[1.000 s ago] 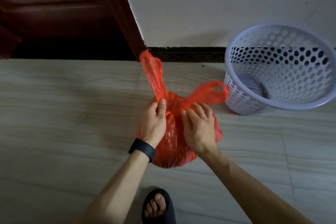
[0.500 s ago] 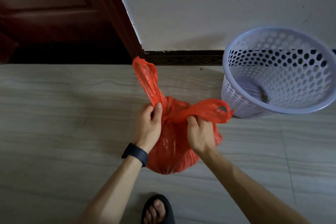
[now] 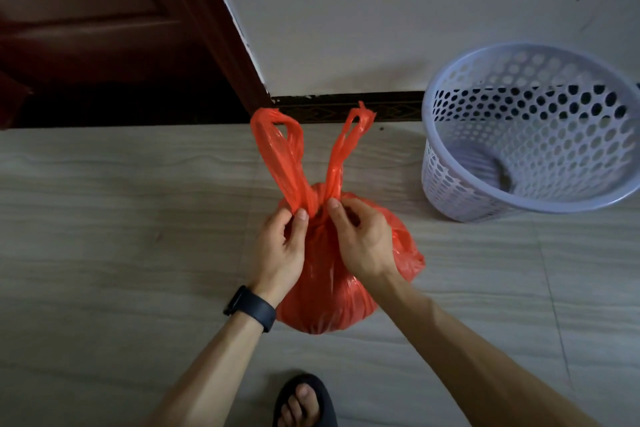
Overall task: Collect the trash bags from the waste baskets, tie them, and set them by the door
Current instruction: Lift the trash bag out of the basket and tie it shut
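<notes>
Red trash bag [image 3: 332, 284] over the tiled floor [image 3: 138, 253], neck gathered between both hands: the left hand [image 3: 280, 246] pinches the base of the left handle loop [image 3: 284, 170], the right hand [image 3: 363, 243] pinches the right handle loop [image 3: 343, 149]. A perforated lavender waste basket [image 3: 441, 180] stands far right; a dark door [image 3: 86, 28] lies far left.

1. You wear a black band [image 3: 251, 308] on your wrist, just behind your left hand [image 3: 277, 246].
2. A black sandal [image 3: 323, 402] with bare toes shows low down, nearer to you than your right hand [image 3: 363, 243].
3. The pale floor [image 3: 104, 253] with wavy grey lines lies under both hands and out to each side.
4. A white wall [image 3: 381, 10] stands well past both hands.
5. A dark strip [image 3: 391, 111] with a small pattern runs along the bottom of that wall.
</notes>
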`<state>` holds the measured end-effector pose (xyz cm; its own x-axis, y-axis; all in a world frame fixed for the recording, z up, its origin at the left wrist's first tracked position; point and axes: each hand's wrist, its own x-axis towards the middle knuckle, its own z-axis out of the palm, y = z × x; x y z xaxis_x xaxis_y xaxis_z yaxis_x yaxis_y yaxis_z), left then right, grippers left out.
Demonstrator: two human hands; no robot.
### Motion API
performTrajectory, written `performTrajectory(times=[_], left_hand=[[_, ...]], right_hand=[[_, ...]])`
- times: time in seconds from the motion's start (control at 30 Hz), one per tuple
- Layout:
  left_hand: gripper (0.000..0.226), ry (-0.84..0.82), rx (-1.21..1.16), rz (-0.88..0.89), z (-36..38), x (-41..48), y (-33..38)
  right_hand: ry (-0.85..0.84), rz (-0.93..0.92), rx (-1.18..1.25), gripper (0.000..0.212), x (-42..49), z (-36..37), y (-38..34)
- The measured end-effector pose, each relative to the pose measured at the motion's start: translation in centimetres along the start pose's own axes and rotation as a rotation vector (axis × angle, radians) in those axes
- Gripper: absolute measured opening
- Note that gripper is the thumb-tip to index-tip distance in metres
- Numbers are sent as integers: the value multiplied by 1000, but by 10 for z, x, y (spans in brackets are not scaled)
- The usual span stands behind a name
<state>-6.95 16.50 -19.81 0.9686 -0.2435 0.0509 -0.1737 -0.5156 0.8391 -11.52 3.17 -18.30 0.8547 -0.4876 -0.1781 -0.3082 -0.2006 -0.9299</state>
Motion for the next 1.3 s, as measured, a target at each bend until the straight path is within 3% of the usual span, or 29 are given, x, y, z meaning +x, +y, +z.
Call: performTrajectory(times=[0.13,0.27,0.37,0.5,0.53,0.6,0.67,0.8,0.93,1.03,1.13,1.2,1.3], left_hand=[[42,21,268,205,-5,1,0],[36,8,559,479,-17,10,-2],[25,-110,750,556,-23,19,7],[25,-254,847,508,-28,30,32],[26,-260,849,447,-28,30,36],[28,-264,930,490,-23,30,45],[25,-274,927,566,-19,32,40],[29,-351,347,223,-15,42,24],[25,-442,117,39,-16,50,18],[8,-642,-84,-219,-19,67,20],[16,-782,-109,-359,-21,86,26],[28,-840,-58,-370,-22,93,27],[48,-864,-112,-403,-22,93,25]], right_hand=[[-84,98,70,16,14,-2,1],[-185,35,3,17,19,-8,-2],[-261,24,-161,15,24,-9,-11],[-458,145,121,35,23,-13,-18],[-465,176,141,44,22,-14,-20],[-333,241,90,58,24,-12,-18],[-170,371,137,48,30,-8,-15],[-152,623,528,27,38,-9,-12],[-326,667,551,28,45,-20,-6],[-503,580,658,17,47,-27,2],[-698,462,768,41,43,-35,1],[-699,319,725,33,41,-38,-1],[-551,68,574,15,35,-40,-1]])
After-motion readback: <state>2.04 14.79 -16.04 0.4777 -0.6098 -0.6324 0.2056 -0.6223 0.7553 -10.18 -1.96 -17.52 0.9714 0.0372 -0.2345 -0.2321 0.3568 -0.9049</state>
